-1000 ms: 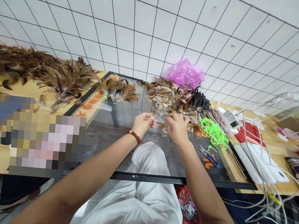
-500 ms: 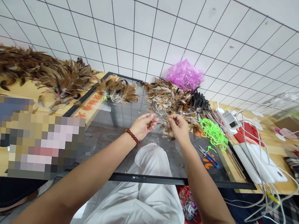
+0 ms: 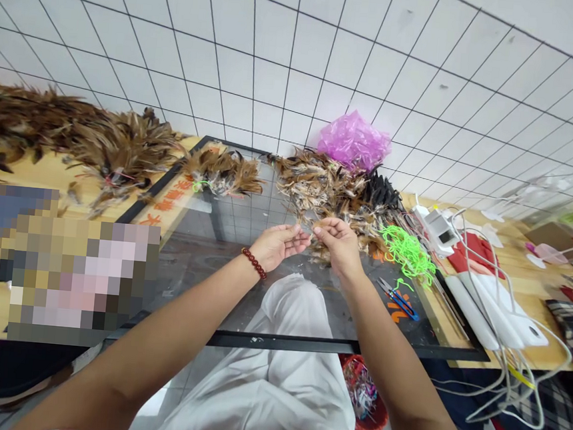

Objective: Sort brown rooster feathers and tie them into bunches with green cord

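My left hand [image 3: 278, 245] and my right hand [image 3: 338, 242] meet over a glass panel [image 3: 202, 261] in a black frame. Both pinch thin feather stems drawn from the brown and white feather pile [image 3: 329, 188] just behind them. The fingers of each hand are closed on the stems, almost touching. A red bead bracelet [image 3: 255, 264] circles my left wrist. Small blue-handled scissors [image 3: 399, 300] lie on the glass to the right of my right hand, beside a tangle of green cord [image 3: 408, 252].
More brown feather bundles [image 3: 117, 143] lie along the wooden table at the left. A pink plastic bag [image 3: 354, 139] sits against the tiled wall. White cables and boxes [image 3: 488, 313] crowd the right side. A red basket [image 3: 365, 402] stands on the floor.
My hands have come closer together and slightly nearer to me, with the left fingers stretching toward the right fingertips.
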`<state>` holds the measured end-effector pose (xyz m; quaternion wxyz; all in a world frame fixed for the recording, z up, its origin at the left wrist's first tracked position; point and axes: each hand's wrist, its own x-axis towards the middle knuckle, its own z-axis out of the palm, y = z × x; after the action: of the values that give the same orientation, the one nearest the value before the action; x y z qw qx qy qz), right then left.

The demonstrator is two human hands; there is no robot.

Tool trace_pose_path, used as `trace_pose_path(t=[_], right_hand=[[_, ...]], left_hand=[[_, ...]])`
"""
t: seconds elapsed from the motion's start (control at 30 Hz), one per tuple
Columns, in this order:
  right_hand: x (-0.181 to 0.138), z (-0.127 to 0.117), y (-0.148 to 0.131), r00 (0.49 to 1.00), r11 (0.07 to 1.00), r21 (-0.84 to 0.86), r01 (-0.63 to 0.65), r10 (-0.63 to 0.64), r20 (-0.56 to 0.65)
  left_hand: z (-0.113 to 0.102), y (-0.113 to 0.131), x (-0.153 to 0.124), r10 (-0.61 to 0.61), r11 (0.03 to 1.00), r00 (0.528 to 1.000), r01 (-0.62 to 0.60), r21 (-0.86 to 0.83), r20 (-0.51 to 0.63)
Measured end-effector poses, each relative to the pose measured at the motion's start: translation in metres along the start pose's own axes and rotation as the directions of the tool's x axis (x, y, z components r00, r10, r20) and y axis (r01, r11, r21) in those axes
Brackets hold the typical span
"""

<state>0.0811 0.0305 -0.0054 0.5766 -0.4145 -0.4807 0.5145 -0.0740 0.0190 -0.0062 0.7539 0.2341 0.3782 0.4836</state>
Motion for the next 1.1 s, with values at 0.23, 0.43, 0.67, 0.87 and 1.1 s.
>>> trace_pose_path(t=[0.23,0.43,0.67,0.87,1.1], right_hand=[[-0.004,0.007,0.006,0.999,0.998,-0.048,0.033,-0.032,0.024],[-0.003,-0.001,0.009,0.979,0.954,-0.234,0.186,-0.159,0.130],[-0.010,-0.006,0.002,0.772,0.478,-0.610,0.632,-0.450,0.449],[-0.007,-0.005,0.006,0.852,0.631,-0.572,0.524,-0.406,0.332],[-0.004,-0.015,0.001,0.915,0.978,-0.201,-0.065,0.139,0.380]], left_hand=[[0.003,-0.003,-0.002,-0.061,0.998,0.996,0.060,0.025,0.060],[0.000,-0.002,-0.001,-0.045,0.999,0.994,0.043,0.027,0.100],[0.000,-0.002,0.001,0.001,0.999,0.998,0.002,-0.046,0.066],[-0.001,-0.004,0.000,0.048,0.999,0.996,-0.048,-0.006,0.075],[0.000,-0.004,-0.004,-0.057,0.967,0.988,0.019,0.254,0.142]])
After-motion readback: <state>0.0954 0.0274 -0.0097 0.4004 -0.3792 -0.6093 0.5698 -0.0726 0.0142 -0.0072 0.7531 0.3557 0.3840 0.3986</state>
